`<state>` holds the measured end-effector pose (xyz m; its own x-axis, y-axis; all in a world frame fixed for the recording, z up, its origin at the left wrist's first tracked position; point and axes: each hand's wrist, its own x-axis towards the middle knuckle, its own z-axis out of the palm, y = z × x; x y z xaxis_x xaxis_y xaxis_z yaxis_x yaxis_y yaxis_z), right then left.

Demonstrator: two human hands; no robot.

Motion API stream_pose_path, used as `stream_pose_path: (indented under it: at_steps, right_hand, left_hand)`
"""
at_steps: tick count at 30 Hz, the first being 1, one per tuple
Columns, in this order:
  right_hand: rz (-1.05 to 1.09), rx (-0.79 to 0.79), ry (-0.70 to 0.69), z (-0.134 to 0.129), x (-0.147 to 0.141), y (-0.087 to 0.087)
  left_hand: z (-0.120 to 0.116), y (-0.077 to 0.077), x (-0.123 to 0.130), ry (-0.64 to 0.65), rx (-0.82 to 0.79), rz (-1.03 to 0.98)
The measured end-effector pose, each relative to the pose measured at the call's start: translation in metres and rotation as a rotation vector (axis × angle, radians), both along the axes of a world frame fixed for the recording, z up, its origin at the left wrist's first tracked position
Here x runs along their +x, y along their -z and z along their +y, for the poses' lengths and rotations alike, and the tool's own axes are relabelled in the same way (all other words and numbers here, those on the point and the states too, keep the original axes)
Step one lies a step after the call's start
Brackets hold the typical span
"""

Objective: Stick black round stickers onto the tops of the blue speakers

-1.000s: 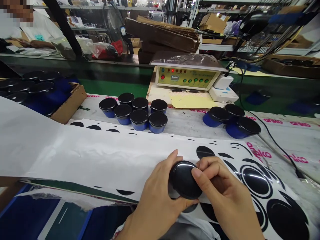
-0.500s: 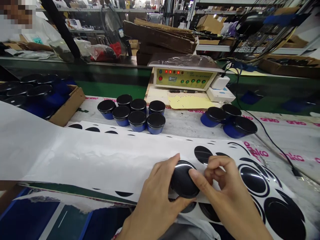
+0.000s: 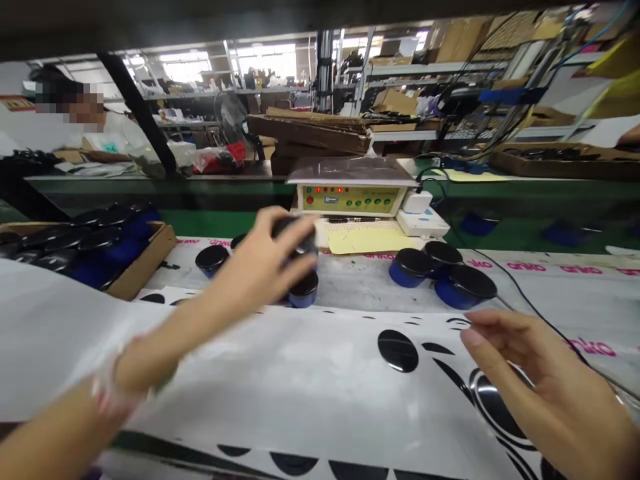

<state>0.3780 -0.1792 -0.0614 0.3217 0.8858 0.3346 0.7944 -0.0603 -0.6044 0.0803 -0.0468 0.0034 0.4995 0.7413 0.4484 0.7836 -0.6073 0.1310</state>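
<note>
My left hand (image 3: 260, 263) is blurred by motion and reaches far over the bench, gripping a round black-topped piece (image 3: 295, 233) with blue showing under it. It is just above a group of blue cups with glossy black tops (image 3: 304, 290), most of them hidden behind the hand. My right hand (image 3: 543, 380) is open, holding nothing, and hovers at the right over a white backing sheet (image 3: 300, 393). That sheet carries glossy black round stickers (image 3: 397, 350), the nearest one just left of my right fingertips.
Several more black-topped blue cups (image 3: 443, 270) stand at the right of the bench. A cardboard box (image 3: 150, 257) of cups sits at the left. Behind stand a control box with lights (image 3: 350, 199) and a black cable (image 3: 530, 287). A person (image 3: 95, 127) works at the far left.
My left hand has carried the round black piece away from the sheet toward the far cups. My right hand has let go and moved right. The view has tilted upward.
</note>
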Motion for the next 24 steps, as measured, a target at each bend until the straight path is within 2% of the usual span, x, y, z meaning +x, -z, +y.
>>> stream_pose_path:
  at_steps: [2, 3, 5, 7, 10, 13, 15, 17, 19, 22, 24]
  right_hand:
    - [-0.199, 0.008, -0.076, 0.013, 0.023, 0.003]
    - [-0.302, 0.018, -0.099, 0.020, 0.035, 0.006]
    - [-0.475, 0.036, -0.104, 0.032, 0.056, 0.013]
    - [-0.576, 0.022, -0.101, 0.043, 0.074, 0.021]
    - [-0.615, -0.024, -0.094, 0.056, 0.087, 0.028]
    - [-0.592, -0.134, -0.053, 0.067, 0.086, 0.029]
    - [-0.561, -0.229, -0.031, 0.074, 0.080, 0.025]
    - [-0.535, -0.287, -0.023, 0.078, 0.076, 0.021]
    - [-0.517, -0.313, -0.023, 0.079, 0.075, 0.015]
    - [-0.398, -0.313, -0.077, 0.071, 0.079, 0.004]
    - [-0.250, -0.263, -0.130, 0.061, 0.082, -0.006]
  left_hand:
    - [0.071, -0.015, -0.009, -0.264, -0.180, 0.123]
    - [0.104, -0.016, -0.012, -0.324, -0.235, 0.147]
    - [0.158, -0.007, -0.018, -0.415, -0.298, 0.160]
    - [0.193, 0.011, -0.022, -0.489, -0.349, 0.154]
    - [0.214, 0.031, -0.023, -0.530, -0.373, 0.133]
    - [0.208, 0.028, -0.009, -0.532, -0.243, 0.069]
    - [0.192, 0.016, 0.012, -0.438, -0.099, 0.024]
    - [0.168, 0.004, 0.041, -0.241, -0.003, 0.014]
    - [0.137, 0.000, 0.072, 0.009, 0.011, 0.049]
    - [0.089, 0.007, 0.115, 0.368, -0.030, 0.112]
    - [0.061, 0.013, 0.136, 0.528, -0.054, 0.119]
